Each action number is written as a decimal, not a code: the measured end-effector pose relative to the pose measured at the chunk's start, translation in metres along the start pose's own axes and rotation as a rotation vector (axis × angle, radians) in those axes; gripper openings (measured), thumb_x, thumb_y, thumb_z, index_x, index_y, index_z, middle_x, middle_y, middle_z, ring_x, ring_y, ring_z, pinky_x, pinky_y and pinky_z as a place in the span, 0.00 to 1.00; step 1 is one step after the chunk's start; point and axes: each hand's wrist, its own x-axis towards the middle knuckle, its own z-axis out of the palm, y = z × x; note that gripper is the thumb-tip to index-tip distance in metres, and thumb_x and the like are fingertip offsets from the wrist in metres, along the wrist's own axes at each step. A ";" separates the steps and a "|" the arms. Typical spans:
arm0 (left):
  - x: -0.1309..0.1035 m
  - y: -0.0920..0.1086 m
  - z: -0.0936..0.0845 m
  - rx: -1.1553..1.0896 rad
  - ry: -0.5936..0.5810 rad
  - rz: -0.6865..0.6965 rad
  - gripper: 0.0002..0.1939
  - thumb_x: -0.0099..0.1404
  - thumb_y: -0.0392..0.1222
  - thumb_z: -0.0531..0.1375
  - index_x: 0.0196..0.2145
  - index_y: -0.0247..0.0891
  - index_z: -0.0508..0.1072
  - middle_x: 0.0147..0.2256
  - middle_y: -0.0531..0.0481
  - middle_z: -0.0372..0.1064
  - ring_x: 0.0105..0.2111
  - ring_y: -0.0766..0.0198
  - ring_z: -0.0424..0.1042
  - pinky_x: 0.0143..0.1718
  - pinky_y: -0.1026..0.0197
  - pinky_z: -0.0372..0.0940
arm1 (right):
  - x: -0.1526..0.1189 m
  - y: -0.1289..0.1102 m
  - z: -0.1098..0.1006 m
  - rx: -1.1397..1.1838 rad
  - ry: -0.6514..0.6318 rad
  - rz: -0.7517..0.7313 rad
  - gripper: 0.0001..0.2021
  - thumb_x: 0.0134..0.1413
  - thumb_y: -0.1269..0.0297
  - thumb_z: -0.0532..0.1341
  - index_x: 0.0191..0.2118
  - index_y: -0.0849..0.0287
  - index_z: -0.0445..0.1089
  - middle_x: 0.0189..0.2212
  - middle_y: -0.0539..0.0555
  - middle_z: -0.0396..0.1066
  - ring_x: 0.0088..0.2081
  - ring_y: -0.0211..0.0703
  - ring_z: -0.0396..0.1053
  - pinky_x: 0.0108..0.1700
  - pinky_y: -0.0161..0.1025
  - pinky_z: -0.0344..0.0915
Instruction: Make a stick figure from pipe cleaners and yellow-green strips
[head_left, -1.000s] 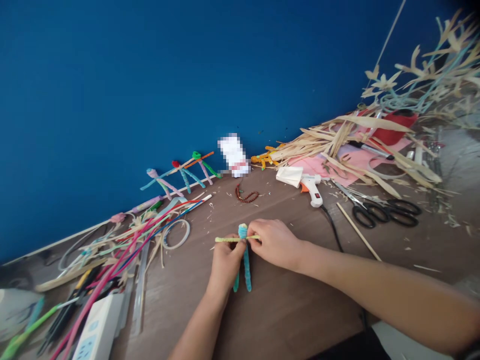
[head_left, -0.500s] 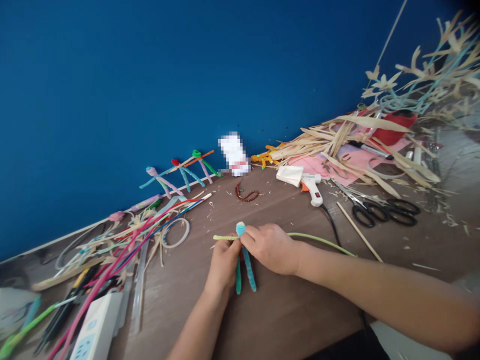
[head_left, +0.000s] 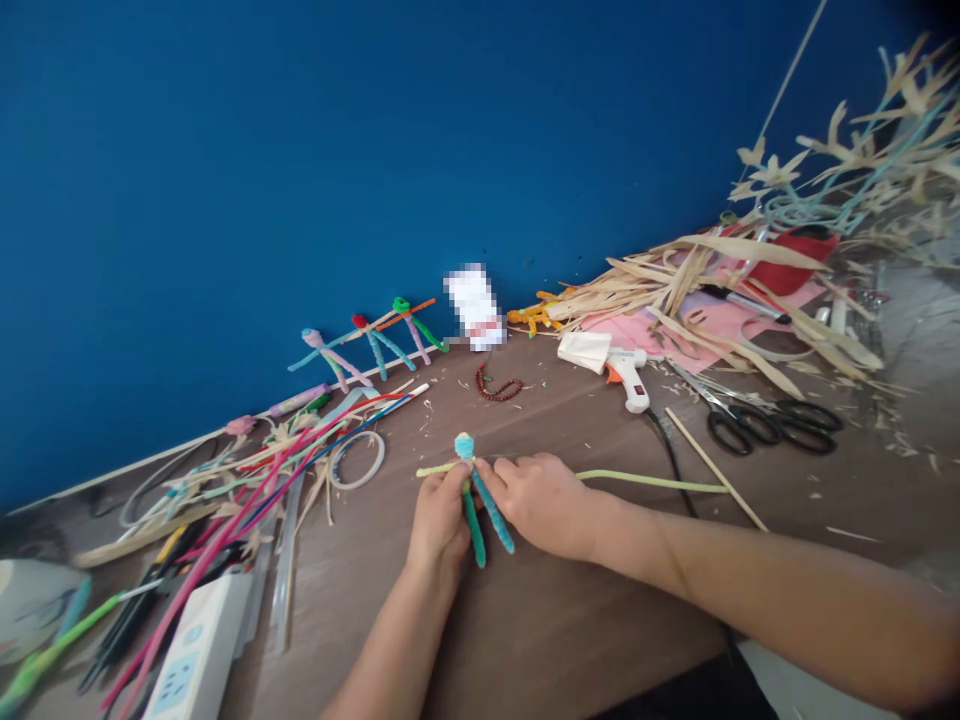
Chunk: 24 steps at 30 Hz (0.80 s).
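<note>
A small pipe cleaner figure (head_left: 464,447) with a light blue wrapped head stands upright between my hands. Its two legs, one blue (head_left: 493,512) and one green (head_left: 474,530), spread downward. My left hand (head_left: 441,520) pinches the figure just under the head, thumb and fingers closed. A yellow-green pipe cleaner (head_left: 645,480) crosses behind the neck; one short end sticks out on the left, and the long end runs out past my right hand. Closed around that pipe cleaner close to the neck is my right hand (head_left: 551,505), its fingertips partly hidden.
Finished pipe cleaner figures (head_left: 375,345) lean on the blue wall. A bead bracelet (head_left: 499,388), a glue gun (head_left: 630,375) and scissors (head_left: 739,425) lie beyond my hands. Dried husks (head_left: 667,280) pile up at right; loose pipe cleaners (head_left: 277,480) and a power strip (head_left: 199,640) lie left.
Both hands and the figure have shifted slightly left. My right hand's fingers have moved off the blue head to beside the neck, and the head is now uncovered.
</note>
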 end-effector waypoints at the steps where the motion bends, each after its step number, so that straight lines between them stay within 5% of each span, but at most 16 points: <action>1: 0.000 0.001 0.000 -0.017 0.008 0.000 0.10 0.43 0.40 0.61 0.16 0.34 0.62 0.13 0.59 0.55 0.13 0.75 0.55 0.16 0.69 0.51 | 0.000 0.000 0.001 -0.001 -0.006 0.005 0.20 0.50 0.73 0.49 0.51 0.70 0.54 0.31 0.60 0.65 0.27 0.43 0.66 0.24 0.38 0.60; 8: 0.002 -0.001 -0.001 -0.085 0.058 0.066 0.09 0.43 0.39 0.61 0.17 0.34 0.63 0.15 0.58 0.60 0.16 0.73 0.59 0.18 0.69 0.54 | 0.001 0.002 -0.007 0.051 -0.044 0.055 0.17 0.51 0.72 0.50 0.49 0.65 0.57 0.31 0.58 0.66 0.27 0.42 0.66 0.26 0.37 0.59; 13: 0.005 0.000 -0.004 -0.130 0.146 0.156 0.08 0.43 0.38 0.61 0.18 0.35 0.63 0.14 0.60 0.58 0.15 0.73 0.58 0.18 0.69 0.55 | 0.000 0.016 -0.039 0.194 0.020 0.147 0.09 0.54 0.67 0.50 0.32 0.61 0.66 0.29 0.55 0.66 0.33 0.42 0.64 0.31 0.36 0.57; 19: 0.005 0.004 -0.003 -0.123 0.234 0.117 0.08 0.41 0.38 0.61 0.19 0.35 0.64 0.15 0.60 0.58 0.16 0.72 0.59 0.18 0.69 0.56 | -0.013 0.059 -0.093 0.481 0.356 0.258 0.08 0.53 0.68 0.51 0.32 0.61 0.66 0.28 0.50 0.66 0.29 0.33 0.62 0.32 0.32 0.57; 24: 0.004 0.002 -0.002 -0.130 0.210 0.104 0.09 0.40 0.38 0.62 0.20 0.35 0.65 0.17 0.59 0.61 0.18 0.71 0.62 0.19 0.68 0.58 | -0.025 0.106 -0.109 0.625 0.843 0.450 0.10 0.54 0.61 0.50 0.31 0.60 0.64 0.21 0.47 0.61 0.22 0.30 0.58 0.23 0.30 0.54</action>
